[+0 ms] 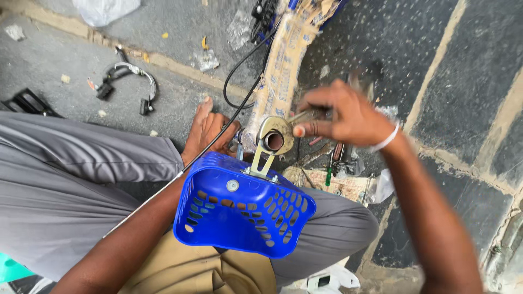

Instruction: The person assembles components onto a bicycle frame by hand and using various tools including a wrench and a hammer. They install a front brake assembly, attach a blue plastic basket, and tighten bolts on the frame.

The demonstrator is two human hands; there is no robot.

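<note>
The person sits low on the stone floor (463, 71), and a blue plastic basket (245, 209) rests over the lap, between the knees in grey trousers. On the upper edge of the basket is fixed a metal bracket (269, 144) with a round hole. This bracket stands against a bicycle frame (283, 60), which is wrapped in brown paper and goes up and away from the person.

The right hand (343, 117) is just beside the bracket on its right side. Its fingers are bent and pressed together around a thin metal tool (302, 116), and the tip of the tool touches the top of the bracket. The hand is a little blurred, so what kind of tool it is I cannot tell.

The left hand (207, 130) lies behind the basket, near the bottom of the frame, with fingers straight and close together. A black cable (239, 71) passes over it. Whether the hand grips anything, I cannot tell.

A brake part (128, 81) lies on the floor, well apart on the left.
</note>
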